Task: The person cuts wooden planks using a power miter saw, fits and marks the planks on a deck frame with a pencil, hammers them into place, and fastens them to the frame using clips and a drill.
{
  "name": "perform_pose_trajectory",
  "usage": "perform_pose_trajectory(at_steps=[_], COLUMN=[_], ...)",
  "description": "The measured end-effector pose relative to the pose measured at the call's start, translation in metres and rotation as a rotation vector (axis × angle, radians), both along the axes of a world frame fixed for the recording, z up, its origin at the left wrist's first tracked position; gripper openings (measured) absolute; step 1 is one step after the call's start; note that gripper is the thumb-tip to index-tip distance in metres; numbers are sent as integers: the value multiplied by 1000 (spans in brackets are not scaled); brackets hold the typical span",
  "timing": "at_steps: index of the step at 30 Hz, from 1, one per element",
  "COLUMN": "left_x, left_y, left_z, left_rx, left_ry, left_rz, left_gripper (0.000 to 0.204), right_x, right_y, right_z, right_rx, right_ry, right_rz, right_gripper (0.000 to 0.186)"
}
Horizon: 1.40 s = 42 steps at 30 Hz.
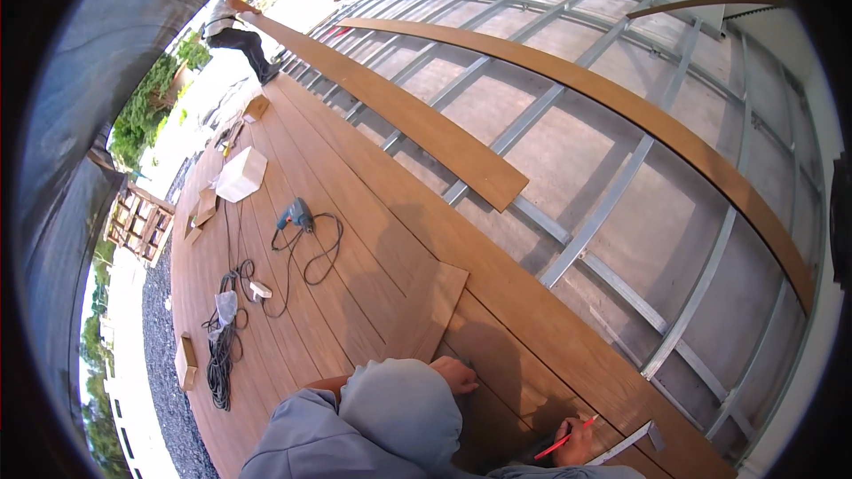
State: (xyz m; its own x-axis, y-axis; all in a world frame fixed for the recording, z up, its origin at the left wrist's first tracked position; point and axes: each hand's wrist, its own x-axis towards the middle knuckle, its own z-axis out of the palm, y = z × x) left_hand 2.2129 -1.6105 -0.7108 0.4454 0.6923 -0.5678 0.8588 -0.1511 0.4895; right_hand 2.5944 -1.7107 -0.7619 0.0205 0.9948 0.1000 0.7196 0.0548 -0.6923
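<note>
Landmark: blue-and-black corded power drill (300, 215), lying on the brown grooved plank decking (293, 302)
Right hand (575, 440): nearer the wearer than the drill and well to its right; fingers are pinching a thin red pencil (550, 451)
Task thing: pencil is sitting in the right hand, well right of the drill, tilting over the decking
Square: silver L-shaped metal square (623, 445) is lying just beside the right hand, drill well off to its left
Left hand (457, 375): nearer the wearer than the drill, to its right, reaching past a grey-trousered knee (399, 408); fingers are curling, cannot tell if pressed together or touching wood
Offcut: short flat brown board (435, 306) is lying between drill and left hand
Cable: coiled black cord (219, 364) is lying nearer the wearer than the drill, to its left
Box: white box (241, 175) is standing beyond the drill, to its left
Co-worker: bending person (232, 31) is handling a long brown plank (399, 115) far beyond the drill
Frame: grey metal joists (608, 213) are running right of the drill
</note>
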Motion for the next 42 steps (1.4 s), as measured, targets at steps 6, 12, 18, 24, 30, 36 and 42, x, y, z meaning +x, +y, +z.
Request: perform_pose_trajectory(at_steps=[6, 12, 18, 24, 30, 36, 42], left_x=[3, 8, 6, 0, 1, 0, -4], left_y=[3, 10, 6, 6, 5, 3, 1], left_z=[5, 13, 11, 0, -6, -1, -10], left_rx=[-41, 24, 33, 29, 44, 84, 146], left_ry=[65, 38, 11, 2, 40, 1, 33], left_rz=[-31, -68, -68, -63, -55, -17, -95], left_gripper=[41, 41, 39, 39, 39, 40, 39], right_x=[0, -2, -5, -7, -5, -10, -10], right_y=[3, 4, 6, 12, 10, 11, 8], right_z=[-4, 8, 7, 15, 11, 14, 12], right_rx=[-28, -89, -47, 15, 5, 30, 43], right_ry=[-43, -19, -21, -30, -17, 18, 6], right_rz=[-20, -33, -21, -13, -37, -38, -57], right_gripper=[14, 13, 13, 13, 16, 16, 15])
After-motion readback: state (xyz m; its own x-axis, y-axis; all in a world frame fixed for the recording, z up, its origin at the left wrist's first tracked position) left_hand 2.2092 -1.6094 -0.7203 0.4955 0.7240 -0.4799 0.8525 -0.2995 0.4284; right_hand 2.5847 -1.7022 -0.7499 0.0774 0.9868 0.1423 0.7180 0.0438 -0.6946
